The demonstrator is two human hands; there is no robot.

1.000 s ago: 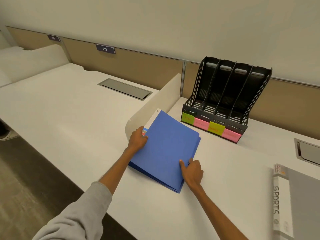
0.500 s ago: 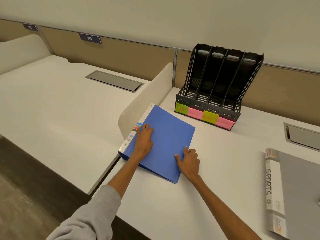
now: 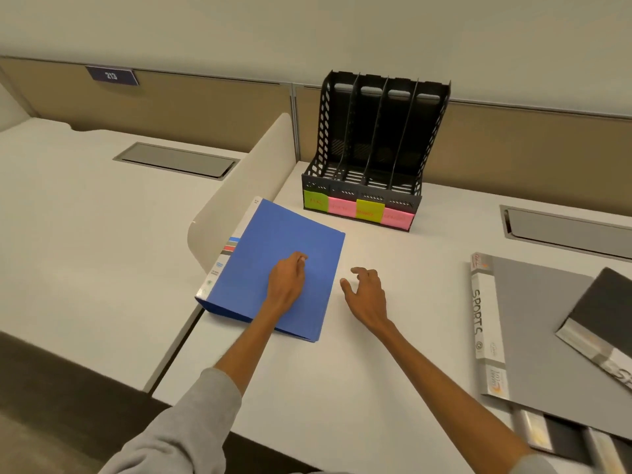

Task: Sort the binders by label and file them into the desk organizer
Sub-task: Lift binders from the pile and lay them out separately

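A blue binder [image 3: 273,241] lies flat on the white desk [image 3: 393,354], its white spine facing left. My left hand [image 3: 286,280] rests on its cover with fingers loosely curled, holding nothing. My right hand [image 3: 366,292] hovers just right of the binder, fingers spread and relaxed, off the cover. The black desk organizer [image 3: 372,145] stands behind, with several empty slots and green and pink sticky labels along its front. A grey binder marked SPORTS [image 3: 533,330] lies at the right, with a black binder [image 3: 605,313] partly on top of it.
A curved white divider panel [image 3: 239,200] stands left of the blue binder, by the gap between two desks. Grey cable hatches [image 3: 178,160] [image 3: 567,230] are set into the desktops. More binders [image 3: 564,436] peek out under the grey one at lower right.
My right hand has come off the blue binder and now hovers beside it. My left hand slid toward the cover's middle. The view shifted right, showing more binders.
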